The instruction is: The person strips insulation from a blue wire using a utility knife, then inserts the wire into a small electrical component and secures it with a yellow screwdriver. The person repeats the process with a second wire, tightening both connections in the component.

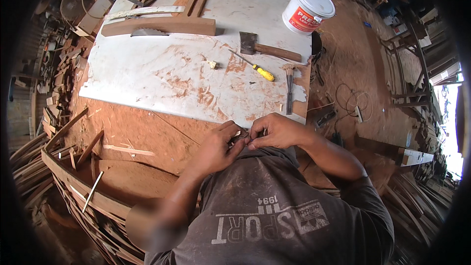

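Piece [238, 133] part-hidden in fingers [238, 147], elbow [166, 228] blurred

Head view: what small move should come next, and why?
Probably the left hand and right hand should move forward over the white tabletop: they meet around a small item, mostly hidden, by the tabletop's near edge, where it might drop past the surface.

Woodworking shop — hatchet [248, 43], screwdriver [264, 72], stacked strips [29, 172], apparently wood.

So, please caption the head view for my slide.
Left hand and right hand hold something small by a white tabletop with a yellow-handled screwdriver.
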The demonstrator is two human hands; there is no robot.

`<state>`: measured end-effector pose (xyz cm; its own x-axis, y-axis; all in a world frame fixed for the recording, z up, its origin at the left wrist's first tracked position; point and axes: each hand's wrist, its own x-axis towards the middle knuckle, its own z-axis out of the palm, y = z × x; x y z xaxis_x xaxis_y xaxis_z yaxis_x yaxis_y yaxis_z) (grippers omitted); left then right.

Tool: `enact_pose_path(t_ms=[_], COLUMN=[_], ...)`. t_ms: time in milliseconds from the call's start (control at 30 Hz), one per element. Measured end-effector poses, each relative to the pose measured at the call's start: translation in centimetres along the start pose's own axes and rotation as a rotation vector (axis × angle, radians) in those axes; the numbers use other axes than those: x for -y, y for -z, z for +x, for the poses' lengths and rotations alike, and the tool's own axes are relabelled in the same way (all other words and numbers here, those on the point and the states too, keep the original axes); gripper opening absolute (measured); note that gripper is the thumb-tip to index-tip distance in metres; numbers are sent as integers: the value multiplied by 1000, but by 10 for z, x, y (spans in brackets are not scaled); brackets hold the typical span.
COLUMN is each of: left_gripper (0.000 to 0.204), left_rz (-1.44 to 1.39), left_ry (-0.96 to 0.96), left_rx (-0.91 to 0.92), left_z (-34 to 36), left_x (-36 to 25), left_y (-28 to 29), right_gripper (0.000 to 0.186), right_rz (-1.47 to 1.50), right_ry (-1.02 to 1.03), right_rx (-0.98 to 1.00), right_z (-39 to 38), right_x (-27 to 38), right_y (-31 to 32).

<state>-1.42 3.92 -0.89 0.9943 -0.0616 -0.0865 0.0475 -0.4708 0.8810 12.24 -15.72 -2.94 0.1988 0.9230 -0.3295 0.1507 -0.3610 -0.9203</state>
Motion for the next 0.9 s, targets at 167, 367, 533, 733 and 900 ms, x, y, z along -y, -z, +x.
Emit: enact_pose_path(t_ms=[167, 367, 533, 733, 900], left_gripper=[14, 22, 23, 17, 18], left_rz=[-34, -49, -541, -1075, -1352], left_ry=[44, 426, 456, 723, 808], left_rx=[-17, -71, -249, -225, -225], left_z=[-6, -1, -2, -1, -1], left_x=[6, 5, 40, 39, 28], left_y=[-5, -13, -31, -17, -11], right_gripper=[24, 14, 13, 17, 19], right_rz=[-80, -342, -533, -804, -794], right_ry=[57, 213, 308, 532, 655], right_rx=[7, -260, -377, -444, -603], right_z=[-1, 11, 23, 27, 35], right_x=[6, 0, 9, 12, 0], right_y=[6, -7, -19, -24, -23])
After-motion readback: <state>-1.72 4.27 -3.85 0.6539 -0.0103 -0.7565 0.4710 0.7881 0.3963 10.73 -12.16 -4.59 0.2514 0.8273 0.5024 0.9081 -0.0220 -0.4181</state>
